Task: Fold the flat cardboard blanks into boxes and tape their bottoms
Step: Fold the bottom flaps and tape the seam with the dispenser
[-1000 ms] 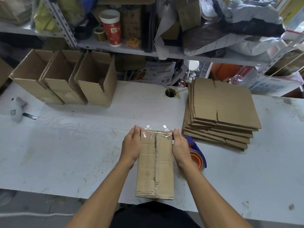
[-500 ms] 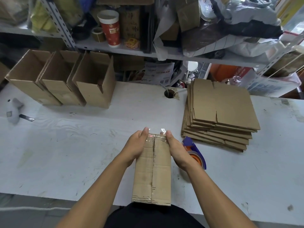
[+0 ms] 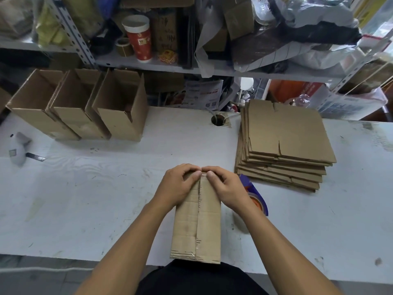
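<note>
A folded cardboard box [image 3: 197, 226] stands bottom up at the table's near edge, clear tape running along its centre seam. My left hand [image 3: 178, 184] and my right hand [image 3: 225, 186] both lie over the far end of the box, fingers curled over its far edge and thumbs meeting at the seam. A stack of flat cardboard blanks [image 3: 285, 143] lies to the right. A blue and orange tape dispenser [image 3: 255, 196] sits on the table just right of the box, partly hidden by my right wrist.
Three folded open boxes [image 3: 85, 107] stand in a row at the back left. A white scanner-like tool [image 3: 18, 147] lies at the far left. A cable hole [image 3: 218, 120] is in the white table [image 3: 85, 199]. Cluttered shelves rise behind.
My hands slid from the sides of the box's far end inward to the seam, pressing the loose tape end down over the far edge. The box has shifted slightly toward me.
</note>
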